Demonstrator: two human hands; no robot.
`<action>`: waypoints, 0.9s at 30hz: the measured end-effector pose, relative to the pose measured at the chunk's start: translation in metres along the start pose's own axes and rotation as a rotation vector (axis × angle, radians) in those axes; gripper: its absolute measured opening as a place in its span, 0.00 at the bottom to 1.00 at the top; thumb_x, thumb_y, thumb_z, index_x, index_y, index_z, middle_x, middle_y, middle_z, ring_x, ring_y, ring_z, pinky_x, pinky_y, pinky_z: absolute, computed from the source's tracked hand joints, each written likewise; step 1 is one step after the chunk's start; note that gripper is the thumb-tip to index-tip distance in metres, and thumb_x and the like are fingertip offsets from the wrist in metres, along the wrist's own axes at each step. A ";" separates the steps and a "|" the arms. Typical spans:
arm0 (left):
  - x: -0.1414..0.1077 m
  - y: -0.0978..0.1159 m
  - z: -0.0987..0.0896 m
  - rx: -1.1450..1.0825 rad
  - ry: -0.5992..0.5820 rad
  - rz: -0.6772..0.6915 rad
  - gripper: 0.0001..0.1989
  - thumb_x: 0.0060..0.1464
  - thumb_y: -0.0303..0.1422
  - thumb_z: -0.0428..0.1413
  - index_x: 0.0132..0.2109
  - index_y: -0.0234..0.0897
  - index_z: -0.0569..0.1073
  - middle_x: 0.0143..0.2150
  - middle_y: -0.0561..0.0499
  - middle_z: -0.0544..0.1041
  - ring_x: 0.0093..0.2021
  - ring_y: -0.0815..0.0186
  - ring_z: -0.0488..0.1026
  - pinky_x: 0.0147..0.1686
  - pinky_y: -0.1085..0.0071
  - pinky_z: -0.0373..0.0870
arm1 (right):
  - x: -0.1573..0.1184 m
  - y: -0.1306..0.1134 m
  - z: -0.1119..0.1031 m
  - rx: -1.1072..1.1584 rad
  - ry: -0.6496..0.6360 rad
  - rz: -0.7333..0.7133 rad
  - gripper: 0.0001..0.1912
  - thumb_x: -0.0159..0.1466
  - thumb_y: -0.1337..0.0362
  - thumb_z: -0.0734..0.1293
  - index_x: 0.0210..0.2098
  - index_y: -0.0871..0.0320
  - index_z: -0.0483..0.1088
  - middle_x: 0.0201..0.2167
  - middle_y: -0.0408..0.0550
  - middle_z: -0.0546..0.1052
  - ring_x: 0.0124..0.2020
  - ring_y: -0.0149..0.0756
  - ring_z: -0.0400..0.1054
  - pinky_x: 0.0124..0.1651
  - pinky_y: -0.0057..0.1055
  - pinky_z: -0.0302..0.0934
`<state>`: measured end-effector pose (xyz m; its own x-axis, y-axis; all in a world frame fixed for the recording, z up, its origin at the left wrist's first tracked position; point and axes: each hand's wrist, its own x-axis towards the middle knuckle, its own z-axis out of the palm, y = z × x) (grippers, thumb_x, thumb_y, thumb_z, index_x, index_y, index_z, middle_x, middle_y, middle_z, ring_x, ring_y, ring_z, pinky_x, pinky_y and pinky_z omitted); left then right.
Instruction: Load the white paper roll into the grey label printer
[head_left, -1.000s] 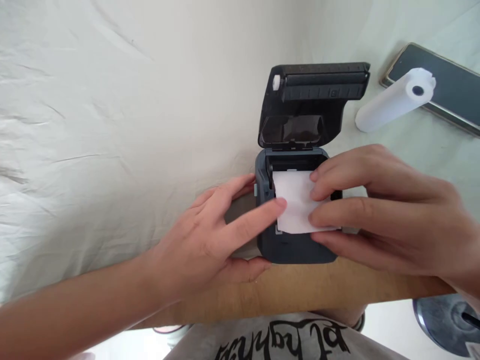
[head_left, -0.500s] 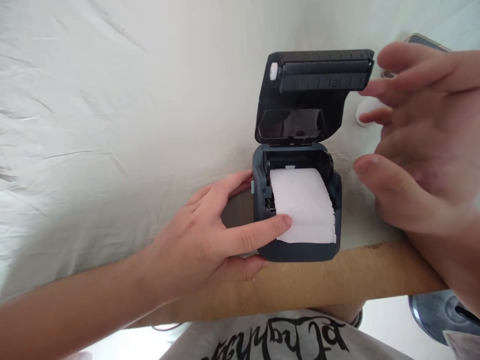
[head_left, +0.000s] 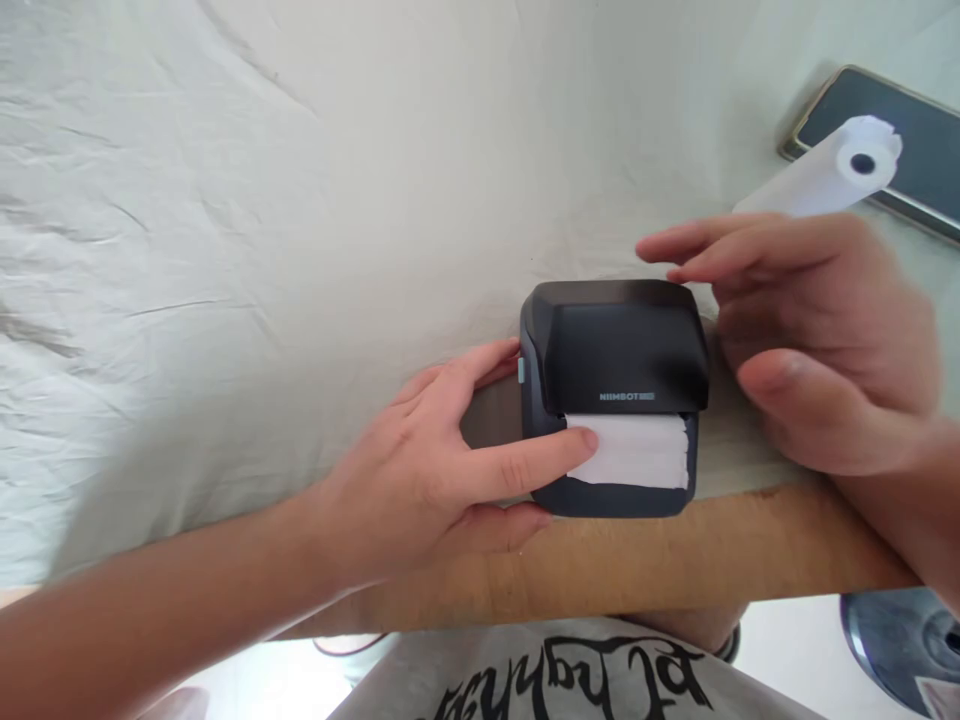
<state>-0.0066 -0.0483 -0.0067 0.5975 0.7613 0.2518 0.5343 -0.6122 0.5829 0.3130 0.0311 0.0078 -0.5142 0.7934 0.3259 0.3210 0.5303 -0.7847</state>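
A small dark label printer [head_left: 622, 345] stands near the table's front edge with its black lid down. White paper [head_left: 637, 455] sticks out from under the lid over the printer's front. My left hand [head_left: 457, 455] grips the printer's left side, its index finger pressing on the paper and its thumb at the front lower edge. Just right of the printer is my right hand [head_left: 817, 320], slightly blurred, with fingers apart and nothing in it. Its fingertips are close to the lid's back right corner; whether they touch it I cannot tell.
A white paper roll [head_left: 810, 175] lies at the back right, its end over a dark phone [head_left: 922, 140]. A wrinkled pale cloth [head_left: 300, 200] covers the table, leaving a bare wooden front edge [head_left: 600, 560]. A round dark base [head_left: 892, 640] is on the floor, lower right.
The printer's lid has swung down from upright and now covers the compartment. My right hand has moved left and slightly down, uncovering the roll and phone. My left hand keeps its hold.
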 end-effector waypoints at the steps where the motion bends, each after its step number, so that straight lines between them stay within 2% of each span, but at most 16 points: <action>1: 0.001 -0.001 0.000 0.005 0.007 0.014 0.22 0.79 0.47 0.60 0.74 0.63 0.74 0.84 0.43 0.66 0.75 0.37 0.78 0.63 0.38 0.87 | 0.001 -0.003 0.001 -0.011 -0.027 -0.026 0.17 0.81 0.46 0.67 0.64 0.43 0.74 0.66 0.47 0.82 0.72 0.45 0.76 0.72 0.51 0.76; 3: 0.002 -0.002 0.002 0.024 0.025 0.045 0.24 0.78 0.48 0.60 0.75 0.59 0.72 0.82 0.39 0.68 0.75 0.39 0.79 0.64 0.39 0.87 | 0.002 -0.006 0.002 -0.023 -0.083 -0.044 0.13 0.81 0.53 0.68 0.63 0.44 0.73 0.66 0.46 0.82 0.70 0.42 0.78 0.69 0.46 0.79; 8: 0.006 -0.002 0.005 0.095 0.063 0.086 0.32 0.79 0.50 0.55 0.80 0.41 0.66 0.76 0.26 0.74 0.70 0.40 0.82 0.64 0.40 0.88 | 0.004 -0.004 0.001 -0.005 -0.124 -0.026 0.14 0.81 0.52 0.68 0.63 0.45 0.70 0.63 0.45 0.82 0.67 0.38 0.79 0.66 0.40 0.79; 12: 0.007 0.000 0.005 0.094 0.059 0.066 0.31 0.78 0.49 0.56 0.79 0.42 0.67 0.76 0.28 0.73 0.71 0.40 0.82 0.64 0.41 0.88 | 0.007 -0.002 0.001 0.035 -0.159 -0.015 0.16 0.80 0.53 0.70 0.64 0.44 0.69 0.63 0.45 0.81 0.61 0.37 0.81 0.62 0.38 0.81; 17: 0.010 0.004 -0.003 0.106 0.030 0.076 0.31 0.74 0.43 0.60 0.77 0.40 0.68 0.75 0.27 0.75 0.70 0.39 0.83 0.63 0.42 0.89 | 0.007 -0.004 0.002 0.086 -0.219 -0.011 0.24 0.80 0.56 0.70 0.72 0.39 0.64 0.57 0.42 0.82 0.51 0.32 0.82 0.48 0.29 0.82; 21: 0.011 0.005 -0.006 0.123 0.023 0.092 0.32 0.71 0.41 0.62 0.77 0.41 0.68 0.74 0.28 0.76 0.70 0.38 0.83 0.62 0.40 0.90 | 0.006 -0.005 0.002 0.057 -0.235 -0.031 0.24 0.81 0.57 0.68 0.74 0.40 0.63 0.61 0.44 0.80 0.56 0.33 0.81 0.54 0.31 0.82; 24: 0.010 0.003 -0.005 0.131 0.034 0.103 0.32 0.70 0.40 0.62 0.76 0.39 0.69 0.74 0.27 0.77 0.70 0.38 0.83 0.63 0.41 0.89 | 0.006 -0.002 0.003 -0.009 -0.229 -0.071 0.24 0.82 0.59 0.66 0.74 0.41 0.63 0.66 0.47 0.78 0.65 0.38 0.78 0.64 0.38 0.81; 27: 0.009 0.000 -0.002 0.142 0.053 0.110 0.35 0.72 0.41 0.61 0.78 0.34 0.66 0.74 0.25 0.77 0.70 0.38 0.83 0.65 0.43 0.88 | 0.004 0.000 0.003 -0.085 -0.178 -0.090 0.23 0.82 0.55 0.65 0.74 0.43 0.64 0.66 0.50 0.77 0.66 0.43 0.76 0.65 0.45 0.78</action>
<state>-0.0017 -0.0410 -0.0029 0.6266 0.6962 0.3502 0.5491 -0.7133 0.4355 0.3083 0.0337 0.0074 -0.6741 0.6801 0.2883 0.3292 0.6260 -0.7069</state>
